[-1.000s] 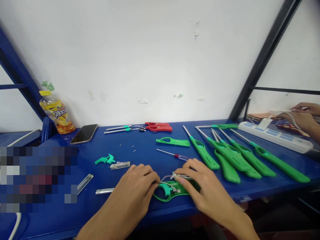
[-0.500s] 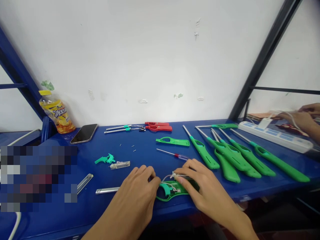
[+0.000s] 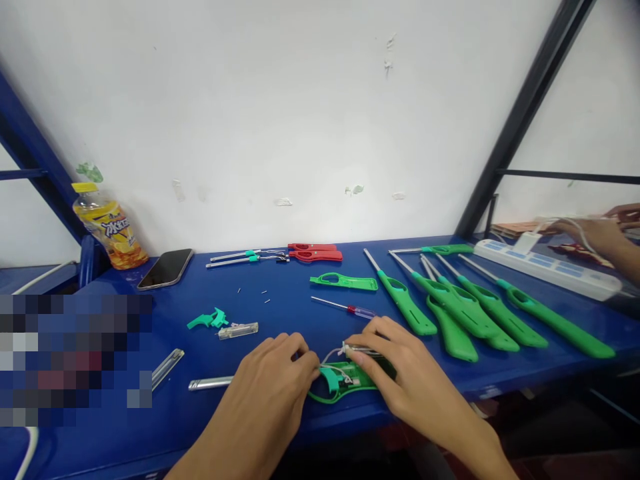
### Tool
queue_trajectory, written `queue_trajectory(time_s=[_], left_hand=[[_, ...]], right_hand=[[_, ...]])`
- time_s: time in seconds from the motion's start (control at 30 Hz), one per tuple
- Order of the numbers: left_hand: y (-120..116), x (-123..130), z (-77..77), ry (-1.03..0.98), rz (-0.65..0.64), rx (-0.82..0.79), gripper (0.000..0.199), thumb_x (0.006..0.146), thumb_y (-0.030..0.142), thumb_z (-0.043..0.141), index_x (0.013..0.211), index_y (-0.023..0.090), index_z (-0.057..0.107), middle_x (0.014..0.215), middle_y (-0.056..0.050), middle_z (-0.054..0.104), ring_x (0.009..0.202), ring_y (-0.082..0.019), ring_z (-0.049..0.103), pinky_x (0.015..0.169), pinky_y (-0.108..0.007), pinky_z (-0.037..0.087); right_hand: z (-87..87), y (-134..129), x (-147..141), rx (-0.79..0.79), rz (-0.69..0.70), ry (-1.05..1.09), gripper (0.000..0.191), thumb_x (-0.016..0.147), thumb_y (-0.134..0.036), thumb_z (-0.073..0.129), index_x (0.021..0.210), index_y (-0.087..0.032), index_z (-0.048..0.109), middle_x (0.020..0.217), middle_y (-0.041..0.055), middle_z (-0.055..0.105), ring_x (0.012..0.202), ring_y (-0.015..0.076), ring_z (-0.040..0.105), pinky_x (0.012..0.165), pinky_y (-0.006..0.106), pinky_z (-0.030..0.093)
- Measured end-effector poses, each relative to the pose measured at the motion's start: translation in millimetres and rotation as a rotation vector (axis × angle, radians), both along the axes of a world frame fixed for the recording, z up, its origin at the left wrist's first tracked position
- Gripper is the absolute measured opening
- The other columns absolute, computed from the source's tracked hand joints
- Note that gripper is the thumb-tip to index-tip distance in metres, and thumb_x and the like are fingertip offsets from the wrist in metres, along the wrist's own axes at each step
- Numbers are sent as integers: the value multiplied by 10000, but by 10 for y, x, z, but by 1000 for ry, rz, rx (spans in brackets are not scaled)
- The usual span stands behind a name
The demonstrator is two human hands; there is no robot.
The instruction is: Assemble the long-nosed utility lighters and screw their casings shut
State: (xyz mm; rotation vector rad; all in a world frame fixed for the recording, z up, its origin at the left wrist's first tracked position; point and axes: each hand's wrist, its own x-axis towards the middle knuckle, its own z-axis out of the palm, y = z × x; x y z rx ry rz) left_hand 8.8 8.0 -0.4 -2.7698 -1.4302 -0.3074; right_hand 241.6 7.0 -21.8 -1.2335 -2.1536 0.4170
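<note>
A white wall (image 3: 270,120) backs my blue table (image 3: 200,360). On my right lies a bunch of whole green lighters (image 3: 460,308), some overlapping, with a power strip (image 3: 550,270) behind and a co-worker's hand (image 3: 595,235) past that. A drink bottle (image 3: 111,230) stands far left, a phone (image 3: 167,269) lying beside it. My left hand (image 3: 280,373) covers the front of the opened lighter (image 3: 367,381), right before me; its fingers bend inward, but I cannot tell what they grip. My right hand (image 3: 395,357) pinches a clear tank (image 3: 357,350) and hides the handle's end. Just beyond it, a screwdriver (image 3: 350,309) lies close to my knuckles. Further off are a loose green shell (image 3: 345,283) and red casings (image 3: 317,255); leftward, teal bits (image 3: 213,319) and tiny pins (image 3: 267,301).
</note>
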Motion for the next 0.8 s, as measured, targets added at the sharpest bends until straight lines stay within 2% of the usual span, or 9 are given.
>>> queue_trajectory(time_s=[0.3,0.57,0.67,0.8], left_hand=[[0,22,69,29,85,-102,238,1051,117,578,991,230,778,1035,-27,742,928,-261,738,816,-408,584],[-15,71,136,116,66,-138,281,1054,63,514,1040,202,757,1092,-67,731,1003,-278,727,868,-437,612],[-28,76,109,165,48,-117,337,987,-34,507,1055,189,751,1089,-83,721,996,-284,722,885,-464,618],[-62,67,22,192,15,-2,429,853,-118,510,1059,179,740,1078,-94,711,936,-276,718,867,-472,628]], right_hand=[[-12,15,5,-11,3,-1,229,1125,-285,508,1149,-254,733,1055,42,672,1029,241,631,991,439,471],[-17,25,2,-8,2,-2,221,1122,-277,512,1148,-260,731,1054,36,674,1024,236,636,1016,441,456],[-21,21,-4,-6,1,2,222,1122,-274,512,1150,-258,732,1064,41,680,1030,238,636,1001,435,460],[-26,18,1,11,6,1,217,1123,-275,512,1148,-265,727,1050,32,681,1024,236,640,993,433,460]])
